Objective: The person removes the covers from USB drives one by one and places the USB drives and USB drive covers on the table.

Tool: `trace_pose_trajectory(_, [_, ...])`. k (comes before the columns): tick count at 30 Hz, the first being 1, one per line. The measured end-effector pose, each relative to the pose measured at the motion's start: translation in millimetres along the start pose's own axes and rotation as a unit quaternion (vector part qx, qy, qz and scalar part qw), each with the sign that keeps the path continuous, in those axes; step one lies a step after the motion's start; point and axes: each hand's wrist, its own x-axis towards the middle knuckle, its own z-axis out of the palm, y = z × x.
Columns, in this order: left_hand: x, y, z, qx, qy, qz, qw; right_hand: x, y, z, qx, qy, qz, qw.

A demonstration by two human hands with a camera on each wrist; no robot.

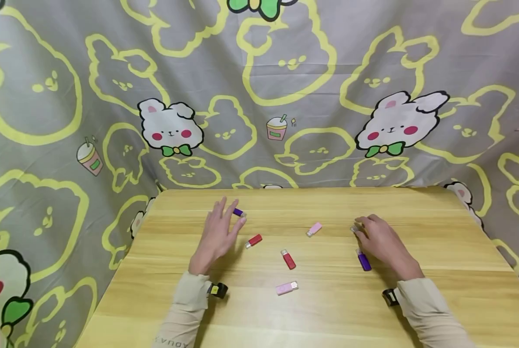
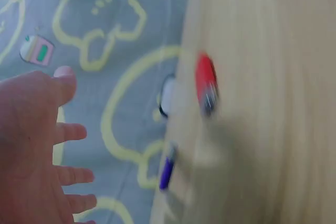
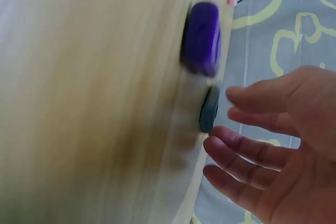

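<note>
My left hand (image 1: 216, 236) hovers with its fingers spread, beside a purple USB stick (image 1: 238, 212). In the left wrist view, that purple stick (image 2: 167, 169) and a red USB stick (image 2: 206, 83) lie apart from the left hand (image 2: 34, 145). My right hand (image 1: 380, 241) has loosely bent fingers at a USB stick (image 1: 354, 229), whose metal end alone shows in the head view. Its dark greenish body (image 3: 209, 109) appears close to the fingertips in the right wrist view; contact cannot be told. Nearer me lies another purple USB stick (image 1: 363, 261).
Between the hands, two red USB sticks (image 1: 254, 241) and two pink ones (image 1: 315, 229) lie scattered on the wooden table (image 1: 329, 309). A grey patterned curtain (image 1: 259, 159) hangs along the table's back and sides. Each wrist wears a small black camera (image 1: 217, 290).
</note>
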Motion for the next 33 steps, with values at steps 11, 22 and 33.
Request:
trace_pose_trajectory(11, [18.3, 50.4, 15.4, -0.135, 0.014, 0.067, 0.9884, 9, 1, 11, 0.051, -0.043, 0.041, 0.997])
trace_pose_trajectory(22, [28.5, 71.4, 23.5, -0.196, -0.005, 0.087, 0.9768, 12, -1, 10, 0.081, -0.024, 0.056, 0.995])
trace_pose_trajectory(33, [30.8, 74.2, 19.4, -0.255, -0.015, 0.091, 0.9625, 22, -28, -11, 0.120, 0.010, 0.041, 0.992])
